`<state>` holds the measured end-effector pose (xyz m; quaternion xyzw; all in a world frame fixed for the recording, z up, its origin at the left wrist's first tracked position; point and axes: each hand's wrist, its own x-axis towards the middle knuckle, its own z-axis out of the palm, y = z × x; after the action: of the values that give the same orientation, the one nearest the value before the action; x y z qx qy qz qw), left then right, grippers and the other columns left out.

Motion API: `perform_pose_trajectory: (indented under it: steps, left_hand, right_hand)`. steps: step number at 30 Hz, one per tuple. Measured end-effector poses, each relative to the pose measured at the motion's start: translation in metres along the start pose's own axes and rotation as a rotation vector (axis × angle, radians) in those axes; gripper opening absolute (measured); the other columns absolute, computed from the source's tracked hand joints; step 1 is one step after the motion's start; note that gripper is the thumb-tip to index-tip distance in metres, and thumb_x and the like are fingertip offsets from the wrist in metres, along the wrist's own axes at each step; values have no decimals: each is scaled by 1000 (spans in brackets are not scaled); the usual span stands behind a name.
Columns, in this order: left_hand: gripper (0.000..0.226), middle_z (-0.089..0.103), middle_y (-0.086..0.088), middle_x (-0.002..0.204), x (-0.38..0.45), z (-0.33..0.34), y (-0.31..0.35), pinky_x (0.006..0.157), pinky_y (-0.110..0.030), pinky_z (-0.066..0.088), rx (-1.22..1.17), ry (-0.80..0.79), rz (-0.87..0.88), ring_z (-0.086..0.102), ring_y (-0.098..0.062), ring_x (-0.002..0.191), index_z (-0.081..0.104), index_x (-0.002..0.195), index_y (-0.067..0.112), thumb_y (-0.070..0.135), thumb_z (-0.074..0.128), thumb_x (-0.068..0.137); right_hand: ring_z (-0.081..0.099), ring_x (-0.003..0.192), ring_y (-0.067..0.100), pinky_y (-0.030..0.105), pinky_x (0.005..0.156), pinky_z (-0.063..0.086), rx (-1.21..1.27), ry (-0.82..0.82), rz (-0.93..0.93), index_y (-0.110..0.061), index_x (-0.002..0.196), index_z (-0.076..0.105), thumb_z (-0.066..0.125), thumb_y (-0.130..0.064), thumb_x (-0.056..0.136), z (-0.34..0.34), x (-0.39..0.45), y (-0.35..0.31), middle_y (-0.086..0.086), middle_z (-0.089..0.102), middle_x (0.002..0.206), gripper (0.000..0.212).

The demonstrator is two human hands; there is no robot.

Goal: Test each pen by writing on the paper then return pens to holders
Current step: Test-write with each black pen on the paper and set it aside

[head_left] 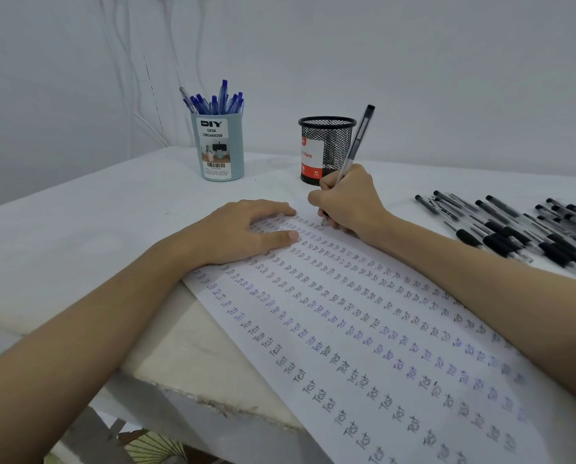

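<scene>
A long sheet of paper point(373, 346) covered in rows of the word "Test" runs from the table's middle toward the lower right. My right hand point(350, 202) grips a black pen point(358, 142), its tip touching the paper's far end. My left hand point(243, 231) lies flat on the paper's far left corner, fingers straight. A pale blue holder point(220, 149) labelled DIY desk organizer stands at the back with several blue pens point(218, 98) in it. To its right stands a black mesh holder point(326, 149), with no pens showing above its rim.
Many black pens point(520, 226) lie loose in a pile on the white table point(79, 229) at the right. The table's front edge point(186, 393) is chipped and the paper overhangs it. A white wall rises behind the holders.
</scene>
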<state>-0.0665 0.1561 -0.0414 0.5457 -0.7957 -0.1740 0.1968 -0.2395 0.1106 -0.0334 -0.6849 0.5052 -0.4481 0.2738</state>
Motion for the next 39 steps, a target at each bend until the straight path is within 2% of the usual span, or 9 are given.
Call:
perform_pose_trajectory:
  steps: [4, 8, 11, 16, 23, 29, 32, 35, 39]
  left_hand:
    - [66, 41, 24, 142, 0, 0, 0, 105, -19, 22, -11, -3, -2, 34, 2, 130, 47, 129, 46, 68, 47, 67]
    - [64, 41, 24, 142, 0, 0, 0, 105, -19, 22, 2, -9, 2, 34, 2, 131, 47, 129, 45, 67, 48, 70]
    - [64, 40, 23, 142, 0, 0, 0, 105, -19, 22, 2, -12, -3, 34, 2, 131, 47, 130, 45, 67, 48, 69]
    - [66, 39, 23, 142, -2, -4, 2, 104, -21, 23, 18, -21, -11, 33, 5, 126, 46, 129, 45, 73, 51, 69]
    - [75, 38, 24, 102, -6, -12, 5, 92, -31, 23, 271, 78, -27, 36, -1, 104, 48, 104, 51, 94, 36, 43]
    - [80, 45, 25, 122, -8, -10, 9, 94, -32, 30, 334, 24, -51, 44, -2, 105, 51, 114, 51, 94, 35, 49]
    - [64, 43, 22, 138, -7, -9, 16, 102, -32, 30, 302, -30, -60, 43, -6, 120, 48, 124, 51, 83, 45, 69]
    - [46, 32, 17, 150, 0, -7, 20, 111, -31, 21, 204, -162, -54, 30, -11, 137, 38, 136, 48, 53, 46, 91]
    - [49, 15, 15, 155, 16, -3, 31, 112, -26, 11, 105, -298, -15, 17, -11, 143, 30, 142, 41, 19, 41, 100]
  right_hand:
    - [53, 42, 12, 12, 31, 28, -42, 1, 6, -14, 47, 35, 55, 3, 76, 1, 2, 1, -12, 36, 28, 39]
    - [42, 27, 4, 13, 29, 26, -29, -1, 15, -12, 45, 35, 55, 4, 76, 1, 2, 1, 4, 45, 45, 40]
    - [44, 36, 12, 17, 33, 30, -59, 14, 0, -13, 44, 33, 54, 3, 75, 2, 1, 0, 2, 38, 43, 41]
    - [33, 24, 9, 12, 33, 24, 197, 42, 181, -7, 54, 48, 59, -6, 78, -3, 2, -2, -3, 47, 33, 26]
    - [33, 31, 7, 11, 33, 25, 205, 70, 208, -13, 79, 42, 57, -19, 88, -12, 5, -6, 4, 42, 59, 19]
    - [28, 23, 7, 9, 33, 20, 267, 97, 168, -8, 98, 43, 32, -23, 100, -36, 10, -16, -4, 36, 30, 19]
    - [27, 22, 8, 9, 32, 19, 243, 78, 165, -6, 95, 49, 31, -24, 100, -48, 2, -17, -5, 36, 27, 25]
    - [26, 23, 9, 10, 33, 18, 199, 65, 177, -6, 97, 53, 33, -24, 100, -62, -10, -12, -5, 36, 27, 27]
    - [25, 23, 9, 12, 33, 18, 175, 104, 206, -4, 98, 58, 40, -22, 98, -87, -21, -5, -4, 35, 27, 25]
